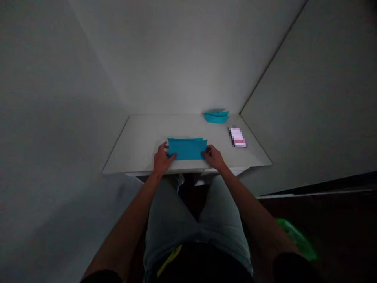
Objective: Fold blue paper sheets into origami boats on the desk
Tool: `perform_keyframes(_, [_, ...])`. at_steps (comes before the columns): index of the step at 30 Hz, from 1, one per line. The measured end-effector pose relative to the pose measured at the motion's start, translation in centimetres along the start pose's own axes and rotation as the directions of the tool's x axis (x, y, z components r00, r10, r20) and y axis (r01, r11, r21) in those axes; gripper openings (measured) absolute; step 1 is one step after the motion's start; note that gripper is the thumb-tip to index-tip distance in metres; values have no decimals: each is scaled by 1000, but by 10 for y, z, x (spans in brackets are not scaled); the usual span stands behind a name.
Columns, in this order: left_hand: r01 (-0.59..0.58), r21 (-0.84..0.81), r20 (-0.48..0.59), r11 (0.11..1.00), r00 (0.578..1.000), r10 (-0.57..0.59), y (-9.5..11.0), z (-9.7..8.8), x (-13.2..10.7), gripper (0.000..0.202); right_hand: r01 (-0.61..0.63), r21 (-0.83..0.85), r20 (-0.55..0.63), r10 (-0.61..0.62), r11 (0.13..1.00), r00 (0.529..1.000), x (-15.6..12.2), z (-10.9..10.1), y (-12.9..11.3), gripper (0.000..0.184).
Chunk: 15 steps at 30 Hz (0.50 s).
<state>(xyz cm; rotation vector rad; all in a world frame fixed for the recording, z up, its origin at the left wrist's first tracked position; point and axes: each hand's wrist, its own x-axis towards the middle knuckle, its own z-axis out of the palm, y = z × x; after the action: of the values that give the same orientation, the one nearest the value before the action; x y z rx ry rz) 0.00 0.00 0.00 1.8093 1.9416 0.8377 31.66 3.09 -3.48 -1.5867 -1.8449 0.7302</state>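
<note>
A folded sheet of blue paper [188,149] lies near the front edge of the white table, its long side running left to right. Its upper layers are slightly offset at the top right corner. My left hand [161,158] grips the left end, thumb on top and fingers at the side. At the right end, my right hand [214,157] pinches the paper the same way. Farther back on the table is a folded blue paper boat [216,117], close to the rear wall.
A phone [237,136] with a lit, pixelated screen lies on the table's right side. Walls enclose the white table [141,133] at the back, left and right. On the dark floor at lower right is a green object [297,237], possibly plastic.
</note>
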Motion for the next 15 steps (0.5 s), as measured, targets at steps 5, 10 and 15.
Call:
perform_keyframes(5, [-128, 225, -19, 966, 991, 136, 11, 3, -7, 74, 13, -209, -228, -61, 978, 972, 0, 5, -15, 56])
perform_keyframes(10, [-242, 373, 125, 896, 970, 210, 10, 4, -8, 55, 255, -378, -31, -287, 890, 957, -5, 31, -60, 49])
perform_keyframes(15, [-286, 432, 189, 855, 956, 224, 6, 5, -7, 55, 362, -308, 157, -328, 880, 932, 18, 78, -105, 53])
